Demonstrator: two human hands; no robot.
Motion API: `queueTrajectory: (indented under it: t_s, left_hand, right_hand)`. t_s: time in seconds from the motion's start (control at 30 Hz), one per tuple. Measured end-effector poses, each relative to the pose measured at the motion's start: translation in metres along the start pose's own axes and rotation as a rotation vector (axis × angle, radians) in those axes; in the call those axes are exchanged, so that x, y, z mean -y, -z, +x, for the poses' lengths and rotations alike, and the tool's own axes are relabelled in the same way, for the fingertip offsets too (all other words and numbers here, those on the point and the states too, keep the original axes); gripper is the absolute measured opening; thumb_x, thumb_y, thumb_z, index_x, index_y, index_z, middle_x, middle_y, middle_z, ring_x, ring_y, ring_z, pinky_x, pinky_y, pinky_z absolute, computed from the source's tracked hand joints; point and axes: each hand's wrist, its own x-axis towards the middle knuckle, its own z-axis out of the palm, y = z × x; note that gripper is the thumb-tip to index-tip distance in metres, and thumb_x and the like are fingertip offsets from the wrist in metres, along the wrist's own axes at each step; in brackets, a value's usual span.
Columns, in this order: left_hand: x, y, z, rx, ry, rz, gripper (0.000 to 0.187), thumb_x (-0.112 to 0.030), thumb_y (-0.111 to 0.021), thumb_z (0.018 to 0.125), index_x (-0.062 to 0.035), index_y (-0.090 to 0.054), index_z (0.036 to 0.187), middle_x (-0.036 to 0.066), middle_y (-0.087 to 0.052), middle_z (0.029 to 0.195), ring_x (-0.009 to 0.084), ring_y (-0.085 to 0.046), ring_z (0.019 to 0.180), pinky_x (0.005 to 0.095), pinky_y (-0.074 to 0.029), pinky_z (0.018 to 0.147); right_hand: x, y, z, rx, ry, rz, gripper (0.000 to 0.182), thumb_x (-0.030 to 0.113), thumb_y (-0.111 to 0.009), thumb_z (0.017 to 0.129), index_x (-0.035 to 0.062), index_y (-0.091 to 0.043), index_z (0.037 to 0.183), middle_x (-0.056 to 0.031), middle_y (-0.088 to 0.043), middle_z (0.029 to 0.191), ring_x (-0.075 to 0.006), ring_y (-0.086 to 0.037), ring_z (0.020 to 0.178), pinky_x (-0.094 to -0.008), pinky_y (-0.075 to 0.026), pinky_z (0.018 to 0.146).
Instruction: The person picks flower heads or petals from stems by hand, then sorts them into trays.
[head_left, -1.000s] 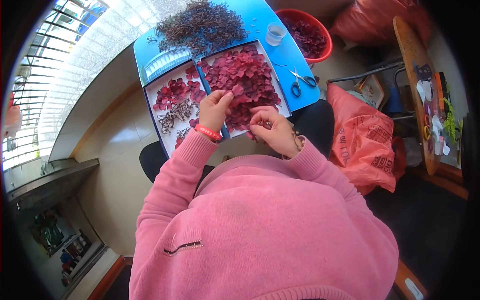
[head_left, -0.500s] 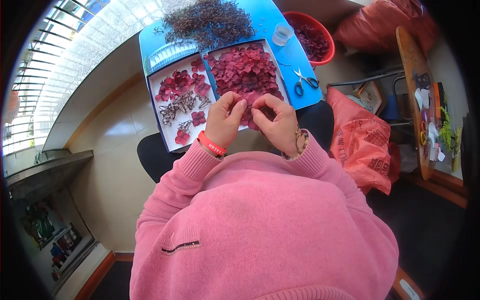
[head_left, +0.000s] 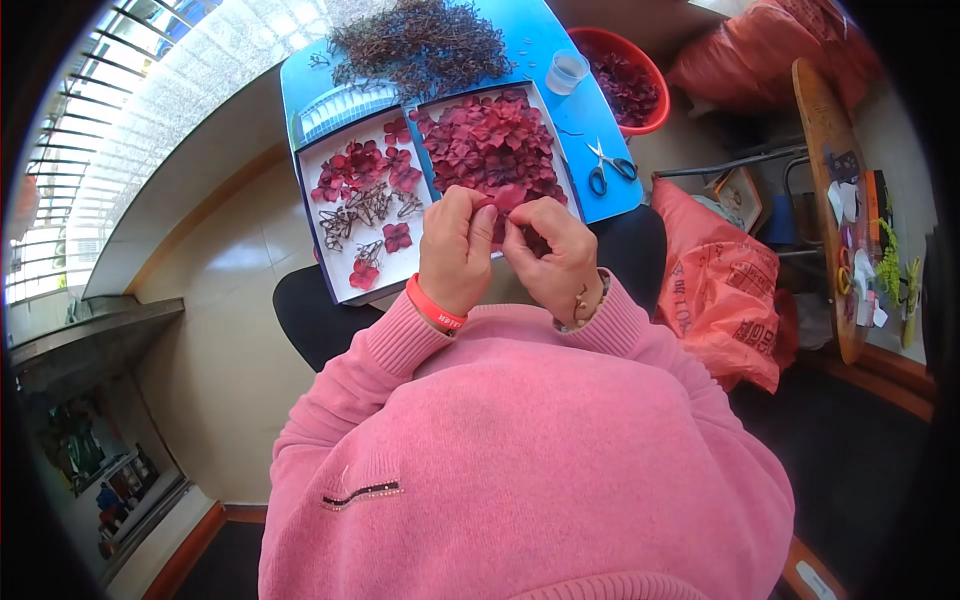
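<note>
The left hand [head_left: 458,245] and right hand [head_left: 553,246] meet, fingertips apparently pinching a red petal [head_left: 509,196] between them, though the fingers partly hide it. From the hands, the petal heap [head_left: 492,142] is at twelve o'clock, loose blooms [head_left: 350,170] at ten, scissors [head_left: 612,165] at two.

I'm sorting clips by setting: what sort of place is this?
Probably a home or small workroom used for handcraft: a blue table bears dark red flower pieces and scissors, with a red sack nearby.
</note>
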Motion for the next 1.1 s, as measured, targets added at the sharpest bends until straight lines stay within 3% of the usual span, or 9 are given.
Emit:
queueTrajectory:
  t_s: [0.27,0.43,0.67,0.77,0.97,1.1]
  left_hand:
    - [-0.005,0.002,0.004,-0.033,-0.197,0.149,0.004,-0.004,-0.056,0.084,-0.0037,-0.054,0.087,0.010,-0.052,0.079,0.0292,-0.050,0.075,0.0385,-0.036,0.076]
    - [-0.008,0.007,0.005,-0.062,-0.348,0.250,0.009,-0.001,-0.059,0.082,-0.0036,-0.058,0.090,0.009,-0.056,0.082,0.0269,-0.053,0.078,0.0374,-0.037,0.081]
    - [-0.014,0.016,0.001,-0.011,-0.541,0.390,0.021,0.003,-0.061,0.073,-0.0039,-0.059,0.093,0.007,-0.055,0.082,0.0232,-0.057,0.076,0.0461,-0.034,0.095]
    - [-0.013,0.018,-0.001,-0.037,-0.609,0.347,0.026,0.005,-0.061,0.070,-0.0037,-0.060,0.094,0.005,-0.055,0.083,0.0216,-0.059,0.078,0.0479,-0.034,0.098]
    - [-0.013,0.018,-0.004,-0.074,-0.691,0.335,0.027,0.003,-0.066,0.071,-0.0035,-0.062,0.097,0.005,-0.056,0.087,0.0205,-0.060,0.080,0.0506,-0.035,0.098]
    - [-0.012,0.015,-0.006,-0.119,-0.728,0.365,0.029,0.001,-0.067,0.069,-0.0019,-0.063,0.098,0.004,-0.056,0.087,0.0190,-0.060,0.078,0.0514,-0.034,0.100]
  right_hand:
    - [0.000,0.001,0.001,-0.010,0.077,-0.025,0.020,-0.008,-0.064,0.070,0.0011,-0.060,0.087,-0.0108,-0.057,0.076,-0.0245,-0.057,0.060,-0.0307,-0.047,0.053]
    - [-0.002,0.000,0.000,-0.031,0.175,-0.088,0.025,-0.008,-0.065,0.068,-0.0007,-0.061,0.092,-0.0137,-0.059,0.083,-0.0281,-0.061,0.069,-0.0328,-0.051,0.061]
    - [-0.003,0.001,-0.002,-0.053,0.236,-0.126,0.029,-0.007,-0.067,0.066,-0.0015,-0.061,0.094,-0.0171,-0.061,0.090,-0.0321,-0.063,0.078,-0.0348,-0.053,0.068]
    - [0.005,0.002,-0.005,-0.051,0.111,-0.043,0.023,-0.006,-0.066,0.073,-0.0010,-0.061,0.094,-0.0146,-0.063,0.088,-0.0250,-0.065,0.075,-0.0310,-0.053,0.066]
    - [0.025,0.014,-0.007,0.087,-0.640,0.674,0.009,0.002,-0.057,0.090,0.0022,-0.062,0.098,-0.0028,-0.064,0.083,-0.0070,-0.060,0.066,-0.0196,-0.047,0.053]
    - [0.010,0.011,-0.008,0.125,-0.734,0.933,0.013,0.009,-0.057,0.093,0.0050,-0.061,0.104,-0.0020,-0.063,0.081,-0.0079,-0.058,0.061,-0.0198,-0.046,0.050]
